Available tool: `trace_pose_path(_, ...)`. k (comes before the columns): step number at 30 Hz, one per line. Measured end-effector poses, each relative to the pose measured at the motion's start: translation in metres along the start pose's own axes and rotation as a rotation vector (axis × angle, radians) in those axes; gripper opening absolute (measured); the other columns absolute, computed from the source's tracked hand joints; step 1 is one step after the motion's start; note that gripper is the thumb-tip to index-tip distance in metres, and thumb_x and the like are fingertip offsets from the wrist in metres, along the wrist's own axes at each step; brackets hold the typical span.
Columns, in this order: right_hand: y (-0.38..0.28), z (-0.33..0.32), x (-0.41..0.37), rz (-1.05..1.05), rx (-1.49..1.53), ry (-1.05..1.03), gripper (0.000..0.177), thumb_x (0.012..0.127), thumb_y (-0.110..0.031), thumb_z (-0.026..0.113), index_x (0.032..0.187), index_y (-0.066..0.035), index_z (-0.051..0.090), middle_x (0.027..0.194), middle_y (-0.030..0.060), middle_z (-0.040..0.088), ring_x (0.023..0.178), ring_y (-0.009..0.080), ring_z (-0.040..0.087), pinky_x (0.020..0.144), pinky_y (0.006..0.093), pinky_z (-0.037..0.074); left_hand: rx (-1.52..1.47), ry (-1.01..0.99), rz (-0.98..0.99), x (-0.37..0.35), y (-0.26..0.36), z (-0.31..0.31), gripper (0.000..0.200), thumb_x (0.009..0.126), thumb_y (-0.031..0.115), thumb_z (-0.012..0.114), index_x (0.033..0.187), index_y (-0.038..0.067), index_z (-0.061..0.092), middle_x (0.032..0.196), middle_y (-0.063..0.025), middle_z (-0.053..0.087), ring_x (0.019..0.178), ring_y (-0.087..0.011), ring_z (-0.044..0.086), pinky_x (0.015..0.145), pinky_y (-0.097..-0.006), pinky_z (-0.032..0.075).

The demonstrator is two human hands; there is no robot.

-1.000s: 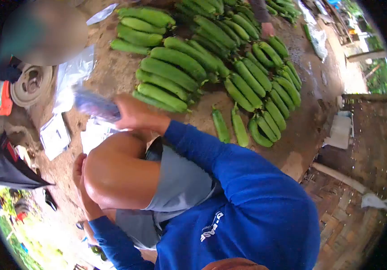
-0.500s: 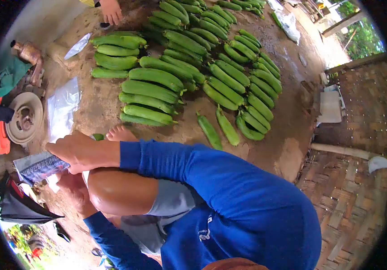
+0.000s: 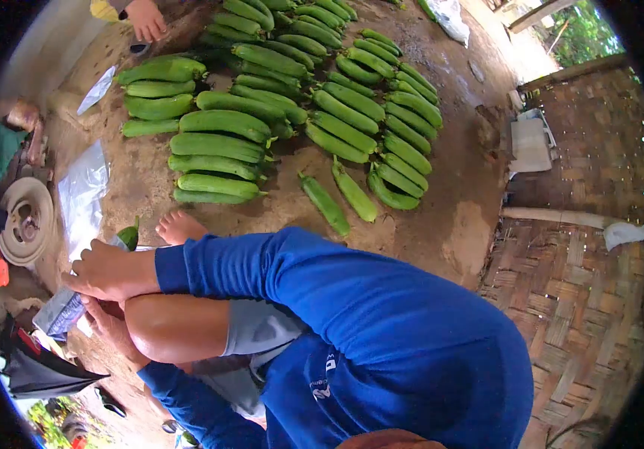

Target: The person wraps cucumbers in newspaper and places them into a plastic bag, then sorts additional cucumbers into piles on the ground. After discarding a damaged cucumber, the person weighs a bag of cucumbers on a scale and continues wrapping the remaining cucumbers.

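My right hand point(image 3: 112, 271) is closed at the left, above my bare knee, its fingers bent over a piece of printed paper point(image 3: 60, 313). Just below it, my left hand point(image 3: 114, 331) pinches the same paper from the near side. Part of the paper is hidden under the fingers. A green vegetable end with a stem point(image 3: 129, 236) shows just beyond my right hand; the rest of it is hidden. A clear plastic sheet point(image 3: 84, 196) lies on the ground past my hands.
Rows of long green vegetables point(image 3: 217, 147) cover the ground, two lying apart point(image 3: 324, 203). Another person's hand point(image 3: 146, 20) is at the top left. A coiled strap point(image 3: 28, 222) and black umbrella point(image 3: 41, 368) are at the left, a woven wall point(image 3: 562, 322) at the right.
The view has shifted, moving the vegetables left and up. My right hand covers more of the paper, and more of the green end shows beyond it.
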State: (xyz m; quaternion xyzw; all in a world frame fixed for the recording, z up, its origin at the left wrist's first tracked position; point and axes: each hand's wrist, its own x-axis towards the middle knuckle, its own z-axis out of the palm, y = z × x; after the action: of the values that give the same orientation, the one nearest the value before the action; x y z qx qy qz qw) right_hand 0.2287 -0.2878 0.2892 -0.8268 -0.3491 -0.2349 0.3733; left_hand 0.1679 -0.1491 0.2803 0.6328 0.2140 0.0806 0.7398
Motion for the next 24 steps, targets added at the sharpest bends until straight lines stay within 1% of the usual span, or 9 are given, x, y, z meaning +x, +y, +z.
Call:
trace_pose_path(2, 0.002, -0.004, 0.0, -0.025, -0.048, -0.04, 0.037, 0.094, -0.027, 0.052, 0.123, -0.004, 0.058, 0.09, 0.0073, 0.062, 0.08, 0.0265, 0.062, 0.068, 0.0446, 0.047, -0.031, -0.017, -0.027, 0.004, -0.002, -0.008, 0.064, 0.096, 0.045, 0.069, 0.141, 0.003, 0.051, 0.132, -0.0154, 0.062, 0.116, -0.0238, 0.062, 0.1, -0.0374, 0.049)
trace_pose_path(3, 0.003, -0.004, 0.001, -0.008, -0.025, -0.037, 0.043, 0.087, -0.028, 0.063, 0.122, -0.005, 0.058, 0.092, 0.0094, 0.064, 0.083, 0.0293, 0.065, 0.07, 0.0465, 0.049, -0.062, -0.044, -0.031, 0.002, 0.0, -0.008, 0.063, 0.096, 0.044, 0.069, 0.14, 0.003, 0.051, 0.132, -0.0155, 0.062, 0.115, -0.0238, 0.062, 0.1, -0.0372, 0.049)
trace_pose_path(5, 0.011, -0.007, -0.003, 0.072, 0.123, -0.154, 0.047, 0.078, -0.029, 0.071, 0.116, -0.005, 0.06, 0.092, 0.0112, 0.066, 0.083, 0.0323, 0.066, 0.07, 0.0477, 0.05, -0.062, 0.002, 0.045, -0.002, -0.001, -0.007, 0.06, 0.097, 0.042, 0.067, 0.139, 0.002, 0.052, 0.131, -0.0155, 0.063, 0.116, -0.0246, 0.061, 0.101, -0.0394, 0.048)
trace_pose_path(9, 0.03, -0.003, -0.008, 0.094, 0.378, -0.22, 0.047, 0.061, -0.031, 0.082, 0.097, -0.006, 0.064, 0.084, 0.0142, 0.069, 0.08, 0.0375, 0.068, 0.069, 0.0486, 0.052, -0.276, -0.286, -0.042, 0.029, -0.014, -0.055, 0.066, 0.098, 0.044, 0.065, 0.146, 0.004, 0.044, 0.141, -0.0168, 0.056, 0.13, -0.0282, 0.052, 0.113, -0.0462, 0.039)
trace_pose_path(12, 0.029, -0.006, -0.003, 0.107, 0.246, -0.161, 0.037, 0.063, -0.032, 0.081, 0.085, -0.007, 0.064, 0.074, 0.0135, 0.067, 0.071, 0.0378, 0.067, 0.064, 0.0485, 0.052, -0.418, -0.338, -0.127, 0.03, -0.017, -0.048, 0.069, 0.098, 0.047, 0.064, 0.148, 0.003, 0.042, 0.145, -0.0164, 0.051, 0.135, -0.0293, 0.047, 0.116, -0.0462, 0.037)
trace_pose_path(16, 0.032, 0.017, -0.003, 0.138, 0.06, 0.007, 0.028, 0.069, -0.029, 0.075, 0.08, -0.006, 0.062, 0.074, 0.0144, 0.067, 0.071, 0.0359, 0.067, 0.063, 0.0505, 0.051, -0.384, -0.012, -0.288, 0.02, -0.015, -0.014, 0.077, 0.094, 0.056, 0.065, 0.145, 0.002, 0.044, 0.147, -0.0145, 0.049, 0.136, -0.0282, 0.046, 0.116, -0.0471, 0.036)
trace_pose_path(20, 0.038, 0.019, -0.006, 0.053, 0.104, -0.014, 0.033, 0.069, -0.032, 0.076, 0.083, -0.005, 0.064, 0.072, 0.0128, 0.066, 0.069, 0.035, 0.067, 0.064, 0.0492, 0.051, -0.302, -0.155, -0.234, 0.017, -0.012, -0.011, 0.067, 0.095, 0.056, 0.065, 0.133, 0.001, 0.055, 0.122, -0.0119, 0.065, 0.114, -0.0233, 0.061, 0.101, -0.0394, 0.048)
trace_pose_path(21, 0.039, 0.025, -0.007, 0.053, 0.096, -0.034, 0.04, 0.066, -0.034, 0.079, 0.089, -0.004, 0.064, 0.076, 0.0128, 0.067, 0.072, 0.0345, 0.067, 0.064, 0.0489, 0.051, -0.255, -0.131, -0.18, 0.009, -0.005, -0.005, 0.059, 0.097, 0.051, 0.064, 0.128, 0.001, 0.059, 0.108, -0.0101, 0.069, 0.098, -0.0202, 0.065, 0.089, -0.0346, 0.052)
trace_pose_path(24, 0.034, 0.004, -0.009, 0.039, 0.161, -0.046, 0.048, 0.062, -0.035, 0.081, 0.094, -0.004, 0.063, 0.084, 0.0144, 0.068, 0.077, 0.0339, 0.068, 0.065, 0.0489, 0.052, -0.253, -0.125, -0.08, 0.034, -0.02, -0.031, 0.051, 0.1, 0.044, 0.063, 0.129, 0.002, 0.059, 0.106, -0.0096, 0.068, 0.093, -0.0187, 0.064, 0.081, -0.033, 0.052)
